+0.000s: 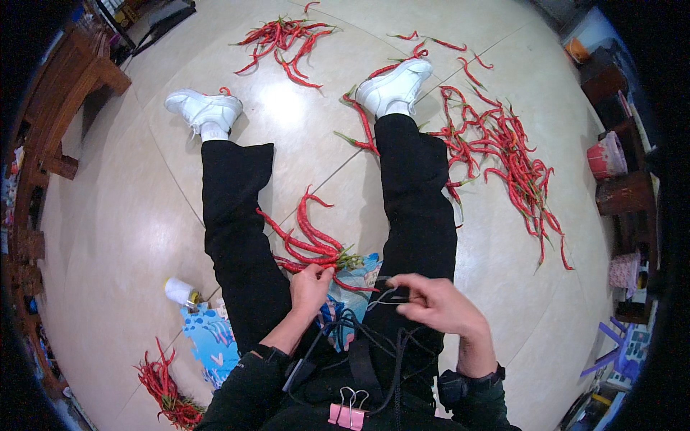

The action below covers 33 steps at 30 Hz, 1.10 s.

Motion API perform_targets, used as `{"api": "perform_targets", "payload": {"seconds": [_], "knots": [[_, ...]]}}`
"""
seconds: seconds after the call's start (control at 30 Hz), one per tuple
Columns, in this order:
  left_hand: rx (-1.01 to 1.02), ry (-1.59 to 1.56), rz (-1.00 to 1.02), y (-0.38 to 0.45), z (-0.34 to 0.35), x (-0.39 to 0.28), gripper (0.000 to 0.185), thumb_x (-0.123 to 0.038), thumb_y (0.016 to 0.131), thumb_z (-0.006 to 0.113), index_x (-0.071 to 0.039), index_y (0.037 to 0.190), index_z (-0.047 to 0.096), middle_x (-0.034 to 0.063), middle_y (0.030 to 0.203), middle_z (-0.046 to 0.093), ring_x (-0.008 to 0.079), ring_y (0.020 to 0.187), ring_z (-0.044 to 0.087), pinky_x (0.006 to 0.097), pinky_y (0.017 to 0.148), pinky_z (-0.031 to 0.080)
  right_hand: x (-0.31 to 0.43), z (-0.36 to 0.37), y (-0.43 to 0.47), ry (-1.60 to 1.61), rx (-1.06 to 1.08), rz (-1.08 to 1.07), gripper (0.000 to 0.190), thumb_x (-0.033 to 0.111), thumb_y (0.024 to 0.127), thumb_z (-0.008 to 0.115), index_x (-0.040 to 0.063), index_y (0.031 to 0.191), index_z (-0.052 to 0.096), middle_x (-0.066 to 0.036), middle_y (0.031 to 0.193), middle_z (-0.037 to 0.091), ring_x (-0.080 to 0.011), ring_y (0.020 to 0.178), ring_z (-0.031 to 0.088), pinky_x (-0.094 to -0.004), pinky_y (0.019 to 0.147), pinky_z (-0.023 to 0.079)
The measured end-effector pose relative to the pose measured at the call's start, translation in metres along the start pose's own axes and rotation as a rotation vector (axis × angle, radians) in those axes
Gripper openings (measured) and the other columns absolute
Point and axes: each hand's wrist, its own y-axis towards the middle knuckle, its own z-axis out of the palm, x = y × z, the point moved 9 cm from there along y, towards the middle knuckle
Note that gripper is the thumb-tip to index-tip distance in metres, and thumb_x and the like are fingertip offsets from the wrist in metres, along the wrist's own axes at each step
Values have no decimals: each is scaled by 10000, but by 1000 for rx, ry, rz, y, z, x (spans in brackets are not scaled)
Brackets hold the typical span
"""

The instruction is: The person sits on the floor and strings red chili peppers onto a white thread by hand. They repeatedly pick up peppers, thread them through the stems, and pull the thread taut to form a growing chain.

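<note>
A small bunch of long red chili peppers (315, 242) with green stems lies between the knees. My left hand (311, 286) pinches a chili near the stem end of this bunch. To its right, above the thigh, my right hand (439, 304) is slightly blurred, with thumb and forefinger by a looped pale strand (381, 298). The strand appears to be string caught in those fingers, though the exact grip is hard to see. Beneath the bunch shows a blue printed foam mat (353, 280).
Loose chilies (517, 156) spread over the tiled floor at right. Another pile (283, 35) lies beyond the white shoes (396, 86). A gathered chili bundle (167, 385) is at lower left, near a spool of white thread (179, 291). Dark cords (399, 355) hang across my lap.
</note>
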Motion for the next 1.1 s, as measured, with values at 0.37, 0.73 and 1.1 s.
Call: {"api": "perform_targets", "payload": {"seconds": [0.37,0.73,1.1], "knots": [[193,95,518,-27,20,-46,129,-162,793,591,-66,878,594,115,844,566,309,786,587,395,656,470,-126,-138,-22,885,-963,-49,158,183,856,554,32,903,562,38,599,428,-58,483,368,-201,453,306],[406,107,424,-22,52,-19,185,-74,739,552,-97,909,622,85,902,551,281,801,587,377,678,486,-207,-127,41,-351,-927,553,274,279,726,622,40,859,634,-192,781,633,-346,770,619,-422,677,483],[266,249,599,-34,32,-43,166,-65,750,562,-80,905,617,99,895,554,294,807,589,385,686,485,-212,-123,3,22,-1195,309,231,229,777,570,5,755,623,-123,661,609,-257,607,579,-363,587,458]]}}
